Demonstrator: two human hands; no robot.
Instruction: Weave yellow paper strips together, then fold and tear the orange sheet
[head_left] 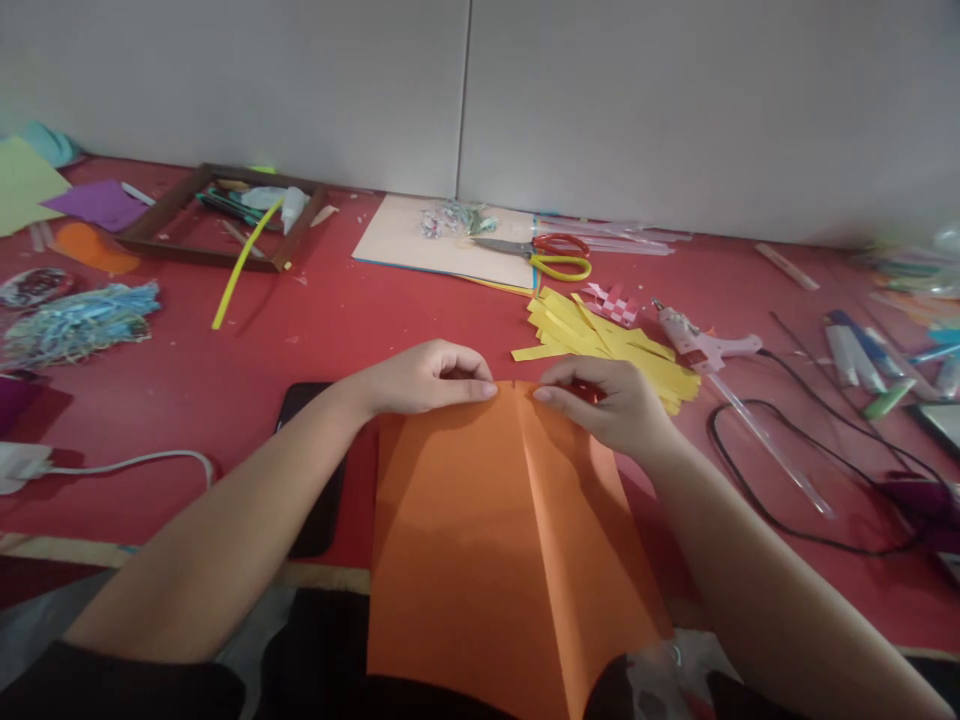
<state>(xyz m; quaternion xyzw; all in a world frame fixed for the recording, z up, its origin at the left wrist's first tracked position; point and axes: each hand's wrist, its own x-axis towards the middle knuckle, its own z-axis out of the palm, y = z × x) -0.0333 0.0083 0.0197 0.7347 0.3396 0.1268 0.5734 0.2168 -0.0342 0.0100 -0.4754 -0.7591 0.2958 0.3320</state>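
An orange sheet of paper (pixel 457 530) hangs over the table's near edge, with a lengthwise crease right of its middle. My left hand (pixel 431 378) pinches its far edge, thumb on top, just left of the crease. On the other side of the crease, my right hand (pixel 604 398) pinches the same edge between thumb and fingers. Just beyond my right hand lies a pile of yellow paper strips (pixel 600 345). A dark phone (pixel 319 510) lies partly under my left forearm.
Scissors (pixel 559 258) rest on a stack of pale paper (pixel 405 240) by the wall. To the right are a pink glue gun (pixel 701 340), its looping black cord (pixel 757 510) and a clear glue stick (pixel 772 445). A brown frame (pixel 202 255) holds small tools at the back left.
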